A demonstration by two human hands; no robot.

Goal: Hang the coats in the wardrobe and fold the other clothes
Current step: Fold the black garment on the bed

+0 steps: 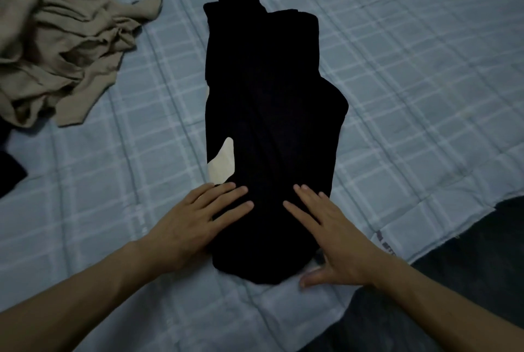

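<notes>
Black garment (266, 130): it lies folded into a long narrow bundle on the bed, running away from you, with your two hands on its near end.
Left hand (195, 221): your fingers are straight and spread, pressing flat on the near left part of the black garment, just below a cream patch (222, 161) at its left edge.
Right hand (331, 229): your fingers are straight and laid flat on the near right part of the garment, and your thumb reaches out onto the bed beside the bundle's near corner.
Bed (411, 73): a pale blue checked quilt covers it, and the garment sits about in the middle of what shows.
Beige garment (59, 51): it lies crumpled in a heap at the far left of the bed, well apart from the black bundle.
Dark cloth (10, 173): a piece shows at the left edge, near the beige heap.
</notes>
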